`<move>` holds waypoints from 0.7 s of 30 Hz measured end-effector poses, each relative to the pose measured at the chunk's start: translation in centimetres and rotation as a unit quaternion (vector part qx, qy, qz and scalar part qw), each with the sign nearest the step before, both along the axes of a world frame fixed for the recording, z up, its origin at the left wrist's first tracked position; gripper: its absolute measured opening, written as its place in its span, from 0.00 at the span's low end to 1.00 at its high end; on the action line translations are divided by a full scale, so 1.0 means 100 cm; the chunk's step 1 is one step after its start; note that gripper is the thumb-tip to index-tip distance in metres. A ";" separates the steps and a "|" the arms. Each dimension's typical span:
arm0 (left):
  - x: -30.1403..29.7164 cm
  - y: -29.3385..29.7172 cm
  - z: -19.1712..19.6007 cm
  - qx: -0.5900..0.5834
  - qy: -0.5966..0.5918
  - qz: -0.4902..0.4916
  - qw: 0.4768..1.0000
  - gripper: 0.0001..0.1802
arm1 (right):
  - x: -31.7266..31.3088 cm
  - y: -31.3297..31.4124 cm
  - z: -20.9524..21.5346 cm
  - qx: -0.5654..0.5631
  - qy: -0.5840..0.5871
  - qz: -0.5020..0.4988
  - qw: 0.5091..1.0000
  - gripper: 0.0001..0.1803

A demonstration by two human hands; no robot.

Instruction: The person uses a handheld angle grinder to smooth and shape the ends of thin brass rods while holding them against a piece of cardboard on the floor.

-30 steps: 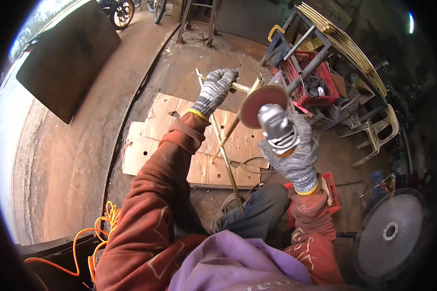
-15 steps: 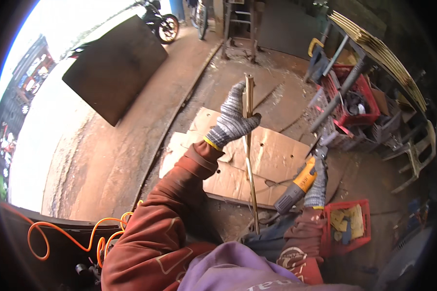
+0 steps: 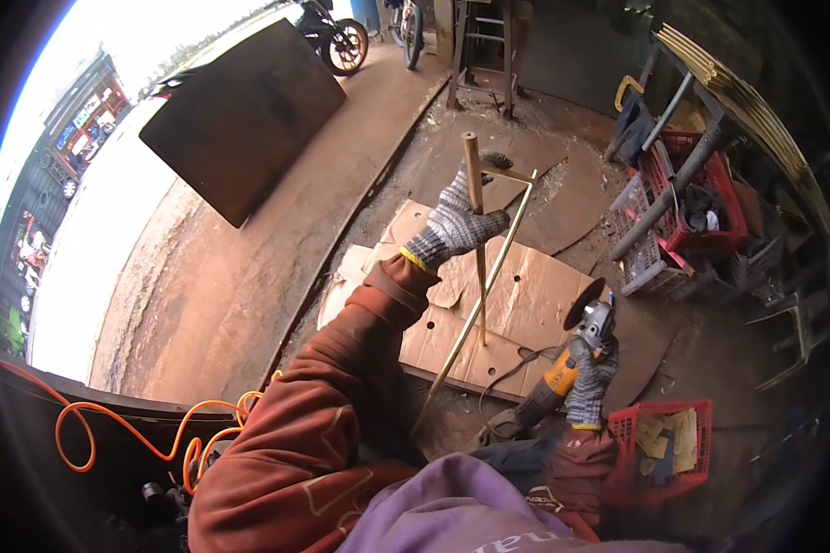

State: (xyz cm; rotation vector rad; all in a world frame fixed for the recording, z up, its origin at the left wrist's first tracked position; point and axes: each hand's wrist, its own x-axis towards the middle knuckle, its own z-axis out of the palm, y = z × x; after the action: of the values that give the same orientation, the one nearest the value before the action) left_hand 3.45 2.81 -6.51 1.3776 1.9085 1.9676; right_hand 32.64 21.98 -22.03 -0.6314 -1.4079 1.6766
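Note:
A striped knit glove covers my left hand (image 3: 452, 226), which is closed round a gold-coloured metal tube frame (image 3: 474, 180). Two long legs joined by a short crossbar make up this frame, held up over flattened cardboard (image 3: 544, 286). My left thumb points right across the tube; some fingers are behind it. Low on the right, my right hand (image 3: 592, 382), gloved alike, grips a yellow and grey angle grinder (image 3: 559, 376). The grinder's dark disc (image 3: 583, 304) faces up and left, apart from the frame. Whether the disc spins cannot be told.
A red crate (image 3: 662, 407) with scraps stands beside my right forearm. Further right are stacked crates (image 3: 701, 217) under a rack of gold-coloured strips (image 3: 738, 97). A dark panel (image 3: 240, 120) stands at left, near a motorcycle (image 3: 343, 46). An orange hose (image 3: 111, 410) coils lower left.
The tube frame has turned, so its crossbar and second leg now show apart from the first. The grinder's disc has come into clear sight, and the view has shifted slightly.

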 end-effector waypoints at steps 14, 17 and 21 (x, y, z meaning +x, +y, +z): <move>0.012 0.027 0.002 -0.035 0.185 -0.030 0.982 0.57 | -0.021 -0.076 0.156 0.159 -0.015 0.135 0.978 0.39; 0.015 0.022 0.006 -0.019 0.196 -0.052 0.979 0.58 | -0.030 -0.083 0.167 0.115 -0.025 0.163 0.980 0.38; 0.012 0.022 0.001 0.011 0.182 -0.070 0.981 0.57 | -0.039 -0.083 0.171 0.196 -0.053 0.184 0.962 0.37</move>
State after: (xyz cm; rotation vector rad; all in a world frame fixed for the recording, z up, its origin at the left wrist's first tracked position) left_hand 4.64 5.02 -6.39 1.9328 1.8605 1.7728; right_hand 28.70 13.72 -4.96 -0.2459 -1.9630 1.5841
